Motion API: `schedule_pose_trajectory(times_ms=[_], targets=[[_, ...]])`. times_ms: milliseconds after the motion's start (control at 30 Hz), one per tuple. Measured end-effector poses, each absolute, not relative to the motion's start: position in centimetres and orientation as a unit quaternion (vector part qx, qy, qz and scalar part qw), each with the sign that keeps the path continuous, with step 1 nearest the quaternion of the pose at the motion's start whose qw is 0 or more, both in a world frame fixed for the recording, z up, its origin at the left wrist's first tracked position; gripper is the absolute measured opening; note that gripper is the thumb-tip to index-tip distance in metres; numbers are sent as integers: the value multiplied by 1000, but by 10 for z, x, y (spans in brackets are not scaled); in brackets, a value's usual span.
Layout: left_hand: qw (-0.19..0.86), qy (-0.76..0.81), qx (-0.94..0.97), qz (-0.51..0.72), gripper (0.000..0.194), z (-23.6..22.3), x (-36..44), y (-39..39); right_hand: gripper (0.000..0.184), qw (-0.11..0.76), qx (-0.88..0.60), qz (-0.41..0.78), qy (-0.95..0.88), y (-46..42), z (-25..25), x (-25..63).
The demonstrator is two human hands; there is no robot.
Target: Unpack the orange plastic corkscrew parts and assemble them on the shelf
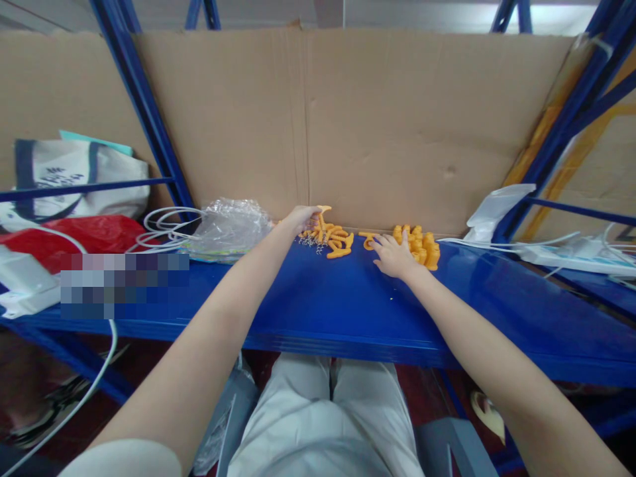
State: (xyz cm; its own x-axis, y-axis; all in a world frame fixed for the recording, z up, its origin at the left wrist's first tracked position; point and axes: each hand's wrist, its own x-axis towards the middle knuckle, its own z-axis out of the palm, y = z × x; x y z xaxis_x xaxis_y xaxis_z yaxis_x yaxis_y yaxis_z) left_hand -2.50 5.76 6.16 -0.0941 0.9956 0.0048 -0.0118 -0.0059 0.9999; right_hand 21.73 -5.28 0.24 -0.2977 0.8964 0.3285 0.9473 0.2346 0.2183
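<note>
Left fingers pinch an orange piece, partly hidden — right fingers spread, contact unclear.

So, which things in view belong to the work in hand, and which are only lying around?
Seemingly in the work:
orange piece in the left hand
orange pile beside it
orange stack by the right hand

Seemingly just lying about:
clear plastic
red plastic
canvas bag

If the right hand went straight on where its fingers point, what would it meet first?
Most likely the orange piece just ahead of the right hand; the depth is unclear, so they may already touch.
</note>
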Motion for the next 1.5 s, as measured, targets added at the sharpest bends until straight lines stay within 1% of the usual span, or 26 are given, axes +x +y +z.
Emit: schedule_pose_trajectory(times_ms=[133,333,533,567,700,800,933,1000,1167,1300,1400,1500], targets=[[472,555,460,508,11,64,-24,74,49,67,-589,-195,-781,-52,2,219],[434,598,416,530,15,46,-13,87,48,63,-581,-199,-786,-51,1,220],[383,608,422,553,7,31,-1,93,53,57,-588,-171,-789,-50,1,218],[372,609,424,558,9,29,-1,94,53,61,-584,-172,-791,-49,0,219],[317,613,434,579,29,27,-2,94,52,67,-575,-181,-796,-48,-1,221],[251,612,462,591,36,27,-4,91,52,49,-587,-172,-790,-50,1,220],[215,616,526,545,39,27,-2,87,52,39,-598,-150,-786,-53,5,216],[186,635,558,501,38,26,0,85,53,40,-600,-141,-786,-53,6,216],[75,687,614,382,36,24,3,79,53,36,-593,-152,-790,-51,4,218],[41,674,664,320,38,23,-2,73,52,33,-596,-144,-789,-51,5,218],[29,676,680,284,39,21,-7,69,52,32,-601,-133,-788,-52,6,217],[3,670,683,290,41,20,-10,65,52,30,-598,-132,-790,-53,7,217]])
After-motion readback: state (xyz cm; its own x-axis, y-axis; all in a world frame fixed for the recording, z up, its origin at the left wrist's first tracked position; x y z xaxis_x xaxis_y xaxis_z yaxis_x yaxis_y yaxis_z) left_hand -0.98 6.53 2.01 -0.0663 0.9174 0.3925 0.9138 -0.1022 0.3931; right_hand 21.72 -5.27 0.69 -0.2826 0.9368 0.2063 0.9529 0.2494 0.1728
